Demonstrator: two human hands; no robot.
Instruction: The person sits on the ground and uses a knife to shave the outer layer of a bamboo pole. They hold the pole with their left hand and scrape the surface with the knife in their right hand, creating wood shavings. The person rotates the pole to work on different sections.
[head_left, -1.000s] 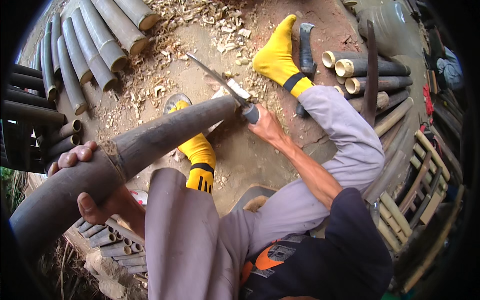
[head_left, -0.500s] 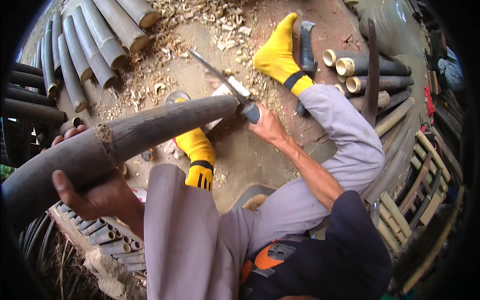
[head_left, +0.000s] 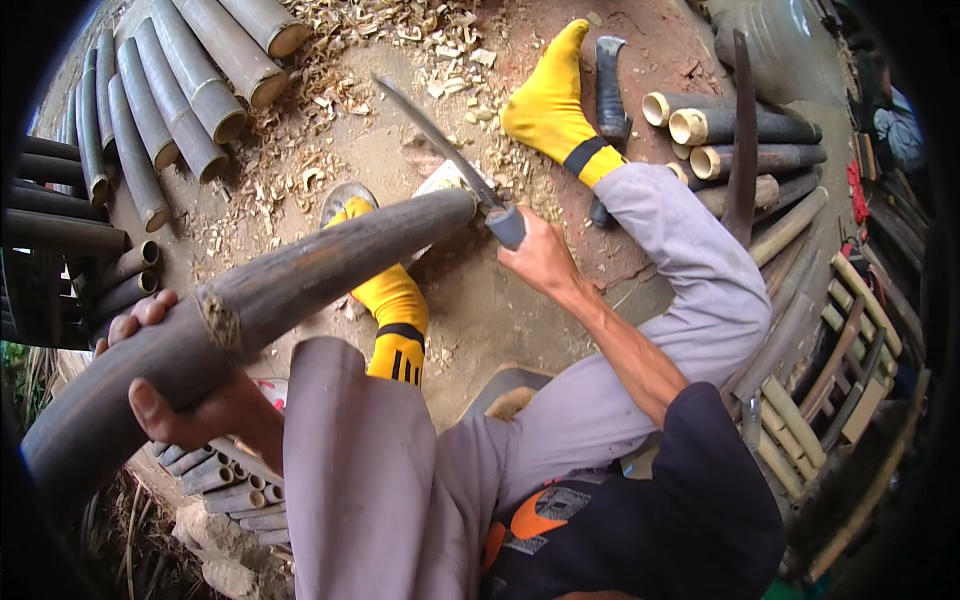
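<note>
Bamboo pole (head_left: pixel 345 250), one length, grasped in the left hand (head_left: pixel 200 412): thumb on the near side, fingertips over the far side. The greater part runs out to the right of that grip, a shorter part to its lower left. Far end stops just beside the right hand (head_left: pixel 540 258). Long axis slanting, from lower left of the left grip up and across toward the right one. Surface dark grey-brown, with lengthwise streaks; one rough, paler brown node ring (head_left: pixel 218 315) just right of the left fingers.

Knife (head_left: pixel 432 138), long, slightly curved, its grey handle (head_left: pixel 508 228) clasped in the right fist; blade rising up and left from that grip, at the pole's far end. Whether the edge touches cannot be told.

Bamboo tubes (head_left: pixel 775 132), pale-ended, stacked to the upper right of the right grip.

Wood shavings (head_left: pixel 312 175), scattered to the upper right of the left grip.
</note>
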